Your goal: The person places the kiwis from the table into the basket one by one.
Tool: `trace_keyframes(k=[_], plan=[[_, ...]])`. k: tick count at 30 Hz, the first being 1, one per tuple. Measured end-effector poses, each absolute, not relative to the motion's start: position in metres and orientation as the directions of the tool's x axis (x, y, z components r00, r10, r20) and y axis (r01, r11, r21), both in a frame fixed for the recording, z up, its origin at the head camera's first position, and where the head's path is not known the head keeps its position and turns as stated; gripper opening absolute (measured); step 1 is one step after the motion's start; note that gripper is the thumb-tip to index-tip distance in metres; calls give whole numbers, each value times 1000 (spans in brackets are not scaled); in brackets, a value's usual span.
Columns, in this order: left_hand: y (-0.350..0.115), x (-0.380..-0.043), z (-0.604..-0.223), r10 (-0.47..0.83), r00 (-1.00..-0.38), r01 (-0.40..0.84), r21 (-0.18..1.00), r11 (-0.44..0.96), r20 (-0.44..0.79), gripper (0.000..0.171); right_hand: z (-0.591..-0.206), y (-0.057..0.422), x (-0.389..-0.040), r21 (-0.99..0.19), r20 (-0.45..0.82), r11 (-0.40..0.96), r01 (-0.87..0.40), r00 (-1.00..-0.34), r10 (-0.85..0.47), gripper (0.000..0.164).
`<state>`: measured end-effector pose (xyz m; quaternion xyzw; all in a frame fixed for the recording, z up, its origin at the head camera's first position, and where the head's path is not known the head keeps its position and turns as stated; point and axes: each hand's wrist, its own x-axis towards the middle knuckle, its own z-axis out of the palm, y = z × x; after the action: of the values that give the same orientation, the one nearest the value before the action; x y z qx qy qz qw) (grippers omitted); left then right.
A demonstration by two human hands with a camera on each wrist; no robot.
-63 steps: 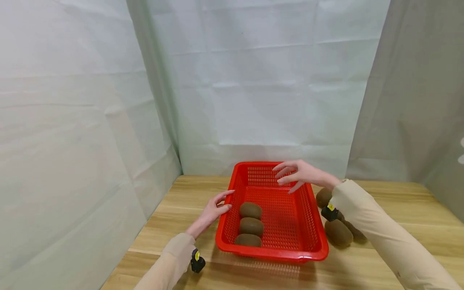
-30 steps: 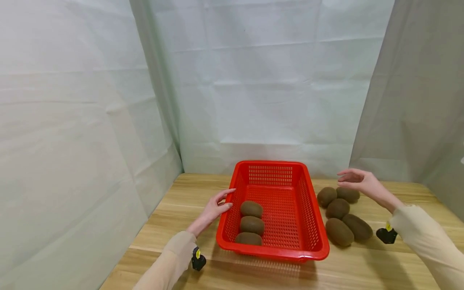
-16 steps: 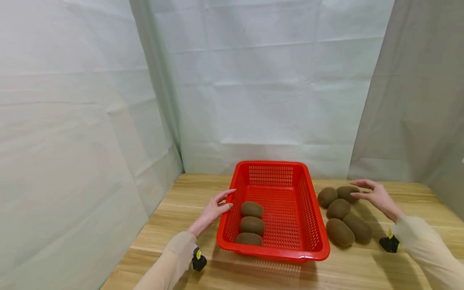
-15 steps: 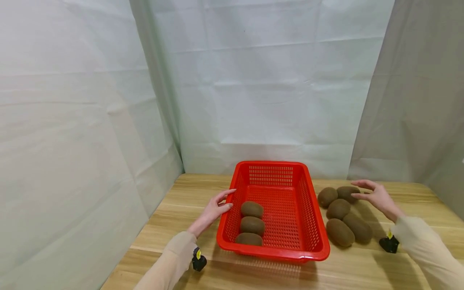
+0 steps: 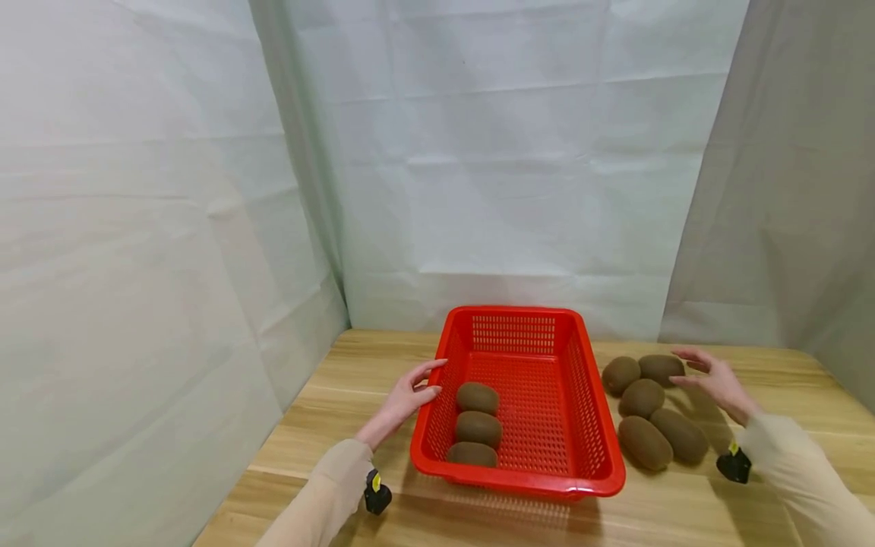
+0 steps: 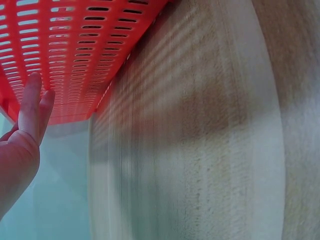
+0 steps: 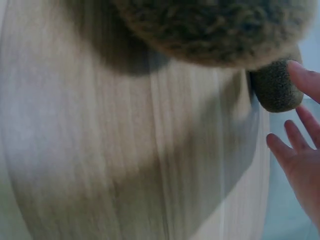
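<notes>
L hand (image 5: 403,399) lies on the L rim of the red basket (image 5: 526,477), fingers relaxed, touching rather than gripping, prob. b/c the basket could slide. R hand (image 5: 718,385) has thumb & fingers parted about one end of the rear kiwi (image 5: 659,369), no clench I can see; coming from the outer side prob. avoids the four other kiwis (image 5: 642,399), bunched on the surface (image 5: 342,387) R of the basket. Inside, three kiwis (image 5: 478,429) line up near the L wall, prob. to save room.
</notes>
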<state>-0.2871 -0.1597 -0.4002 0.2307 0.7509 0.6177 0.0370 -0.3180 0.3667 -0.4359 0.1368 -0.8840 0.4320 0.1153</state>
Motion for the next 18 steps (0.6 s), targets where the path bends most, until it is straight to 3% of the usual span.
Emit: trace_keyframes(k=[18], plan=[[-163,-290,-405,405,-891,270,956,114,203,48,-444,363,-328,-780,212,559,-282,-959,-188,69]])
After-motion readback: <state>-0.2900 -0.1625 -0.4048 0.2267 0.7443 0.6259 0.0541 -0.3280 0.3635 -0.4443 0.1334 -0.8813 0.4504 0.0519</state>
